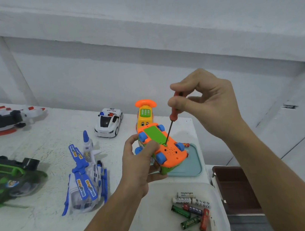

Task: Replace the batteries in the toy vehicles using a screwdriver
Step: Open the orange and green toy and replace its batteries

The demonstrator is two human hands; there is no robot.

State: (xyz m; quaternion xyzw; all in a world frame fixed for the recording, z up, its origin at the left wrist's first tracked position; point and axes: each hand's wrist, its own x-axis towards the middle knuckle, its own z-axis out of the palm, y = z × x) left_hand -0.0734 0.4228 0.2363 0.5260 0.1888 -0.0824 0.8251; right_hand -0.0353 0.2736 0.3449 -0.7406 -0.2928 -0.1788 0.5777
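My left hand grips an orange toy car turned upside down, blue wheels up, thumb lying on its green battery cover. My right hand pinches the red handle of a screwdriver between thumb and fingers. The thin shaft slants down and its tip sits at the screw on the near end of the green cover. A white tray at the front holds several loose batteries, green, red and white.
On the white table stand a second orange phone toy, a white police car, a blue-white helicopter, a green helicopter and a black-white-red helicopter. A teal tray with a red battery lies under the car. A brown box sits at right.
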